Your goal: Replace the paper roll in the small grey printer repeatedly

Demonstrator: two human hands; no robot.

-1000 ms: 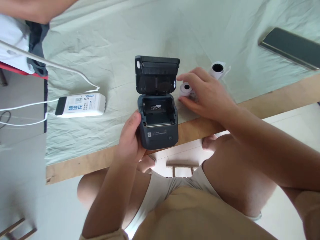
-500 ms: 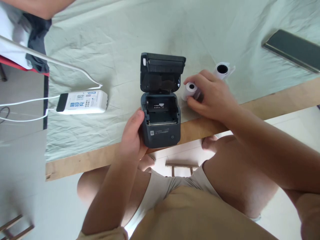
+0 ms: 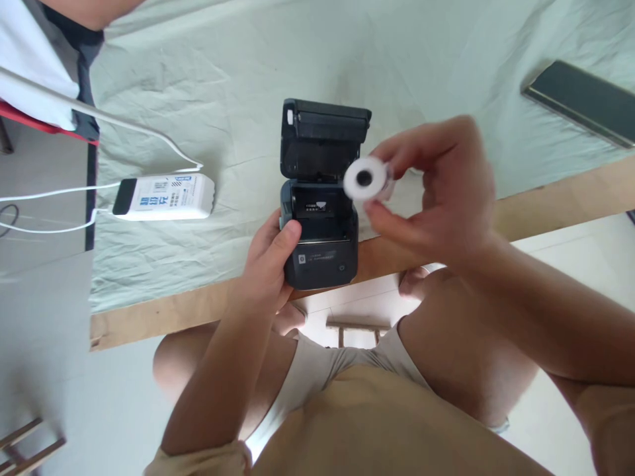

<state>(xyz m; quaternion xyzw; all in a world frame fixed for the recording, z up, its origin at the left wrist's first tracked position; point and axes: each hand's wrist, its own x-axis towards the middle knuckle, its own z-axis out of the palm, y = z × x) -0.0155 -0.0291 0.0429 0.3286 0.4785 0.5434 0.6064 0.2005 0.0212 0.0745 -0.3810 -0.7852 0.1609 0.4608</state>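
A dark portable label printer [image 3: 322, 261] stands at the table's front edge with its lid [image 3: 317, 158] swung up, so the paper bay shows. My left hand [image 3: 270, 258] grips its left side, the thumb resting on the front rim. Between the thumb and fingers of my right hand [image 3: 436, 185] is a white paper roll [image 3: 353, 182], its dark core facing me. The roll is held up at the right of the bay, overlapping the printer's right edge in view. A second roll behind my right hand is almost wholly hidden.
On the left lies a white power bank [image 3: 169, 197] with white cables [image 3: 143, 132] running off the table. A dark flat box [image 3: 583, 99] lies at the far right. Another person's arm [image 3: 94, 10] shows at the top left. The cloth-covered table [image 3: 238, 79] has a bare wooden edge.
My right hand has lifted the paper roll off the table and brought it left against the printer's right side in view. My left thumb has moved onto the printer's front rim.
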